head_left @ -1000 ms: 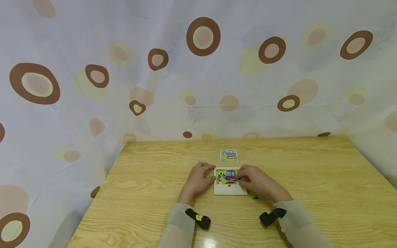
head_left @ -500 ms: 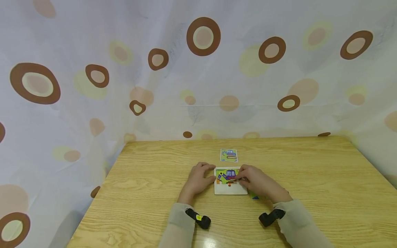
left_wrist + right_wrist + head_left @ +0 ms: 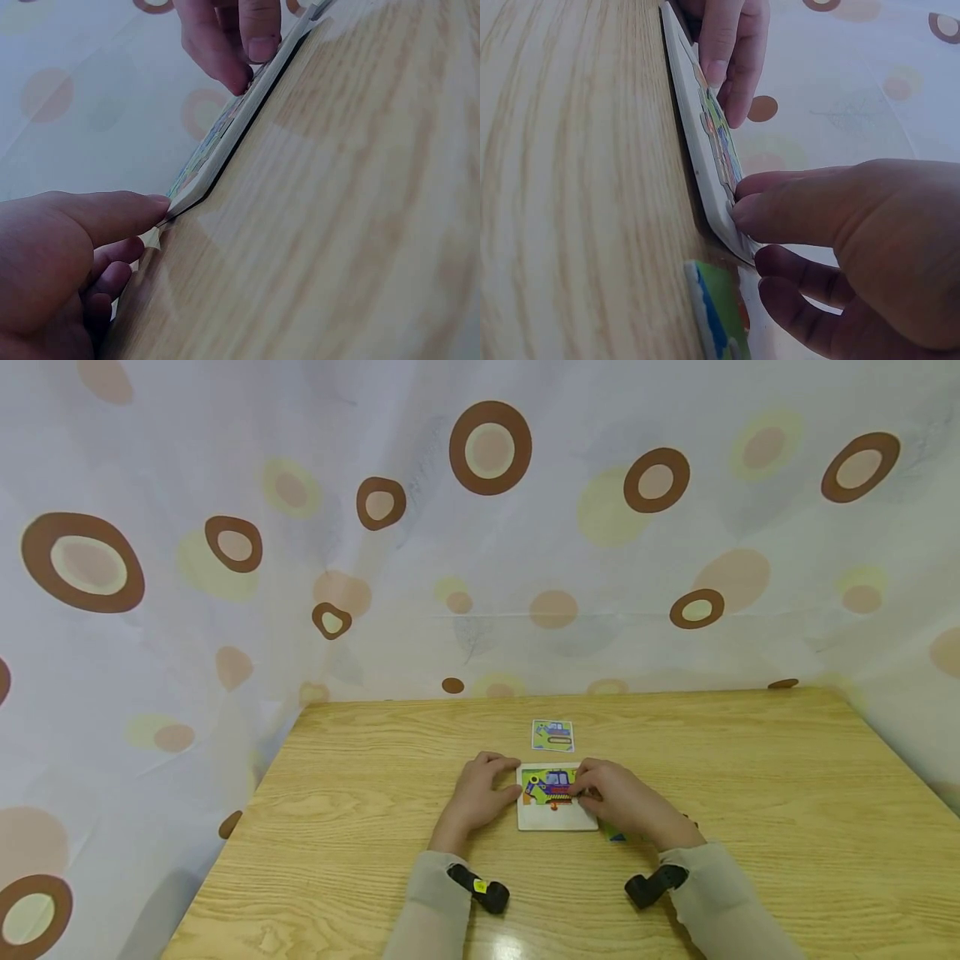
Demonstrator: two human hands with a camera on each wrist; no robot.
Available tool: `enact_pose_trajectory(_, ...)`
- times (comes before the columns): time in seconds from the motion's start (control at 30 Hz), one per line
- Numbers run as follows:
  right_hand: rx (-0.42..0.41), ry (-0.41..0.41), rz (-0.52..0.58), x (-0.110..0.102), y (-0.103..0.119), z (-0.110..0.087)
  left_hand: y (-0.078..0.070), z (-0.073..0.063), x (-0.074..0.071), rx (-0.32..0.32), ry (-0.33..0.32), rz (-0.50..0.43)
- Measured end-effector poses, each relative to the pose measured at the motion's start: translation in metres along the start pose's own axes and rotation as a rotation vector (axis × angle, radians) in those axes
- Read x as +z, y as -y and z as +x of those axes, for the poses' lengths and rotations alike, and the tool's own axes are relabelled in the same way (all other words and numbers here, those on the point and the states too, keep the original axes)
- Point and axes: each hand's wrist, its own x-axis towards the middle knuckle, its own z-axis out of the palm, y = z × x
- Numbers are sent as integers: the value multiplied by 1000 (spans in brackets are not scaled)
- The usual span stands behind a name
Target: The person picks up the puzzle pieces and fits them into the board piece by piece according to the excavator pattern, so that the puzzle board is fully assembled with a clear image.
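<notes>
"What did the head view show?"
"A puzzle board (image 3: 555, 821) lay on the table (image 3: 360, 777), a small card (image 3: 552, 736) just beyond it. The left hand (image 3: 480, 789), thumb and forefinger spread apart, touched its left side. The right hand (image 3: 618, 795) reached over its right side, narrowly parted."
"And the left wrist view?"
"The left hand's thumb touched the puzzle board's corner, the right hand's fingertips down at the coloured pieces (image 3: 217, 139)."
"The right wrist?"
"Thumb and forefinger close together at those pieces; I couldn't tell whether they pinched one. A loose piece (image 3: 718, 300), green and blue, lay near the puzzle board."
</notes>
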Motion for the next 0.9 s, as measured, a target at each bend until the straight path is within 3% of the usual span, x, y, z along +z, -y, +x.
enact_pose_trajectory(0.5,21,-15,51,-4,2,-2,-1,0,0,-3,1,-6)
enact_pose_trajectory(0.9,63,9,202,-20,1,-11,-1,-1,-1,-8,5,-15)
